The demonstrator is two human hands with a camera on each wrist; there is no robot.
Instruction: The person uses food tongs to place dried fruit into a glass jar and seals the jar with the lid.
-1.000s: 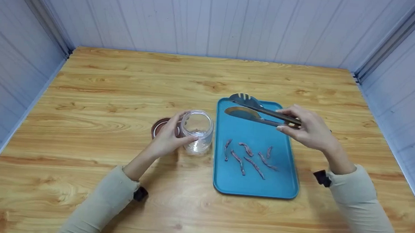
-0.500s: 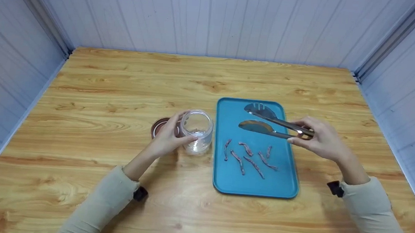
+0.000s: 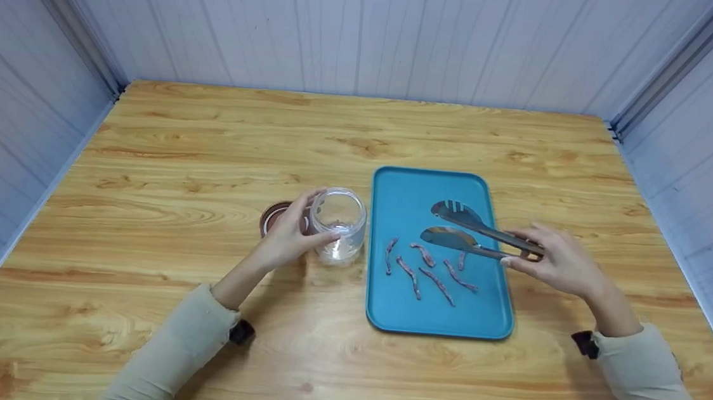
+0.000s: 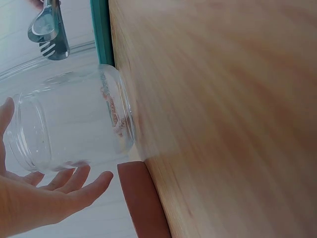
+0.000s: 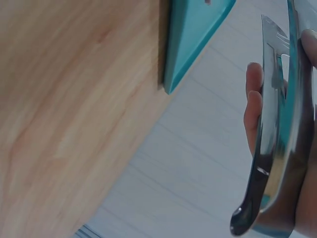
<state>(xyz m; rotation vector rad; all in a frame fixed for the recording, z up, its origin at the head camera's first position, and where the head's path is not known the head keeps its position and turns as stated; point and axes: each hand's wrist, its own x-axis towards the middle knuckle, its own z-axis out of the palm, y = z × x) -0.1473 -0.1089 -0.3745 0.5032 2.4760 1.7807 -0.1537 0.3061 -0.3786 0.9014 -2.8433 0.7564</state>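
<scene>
My left hand holds a clear jar, thumb on the near side and fingers behind it. The jar stands upright with its mouth uncovered. In the left wrist view, reddish strips show at the jar's base. My right hand grips metal serving tongs by the handles. One tong head is slotted, the other smooth, and they stand apart with nothing between them. The tongs hang over the blue tray, overlapping the short rightmost strip in the head view. Several thin reddish-brown strips, like dried meat, lie on the tray.
A brown-red lid lies on the wooden table just left of the jar, partly hidden by my left hand. The tray sits close to the jar's right side. Pale panel walls enclose the table at the back and sides.
My right hand has brought the tongs rightward and nearer to me, from the tray's far end to close by the strips. My left hand and the jar have stayed put.
</scene>
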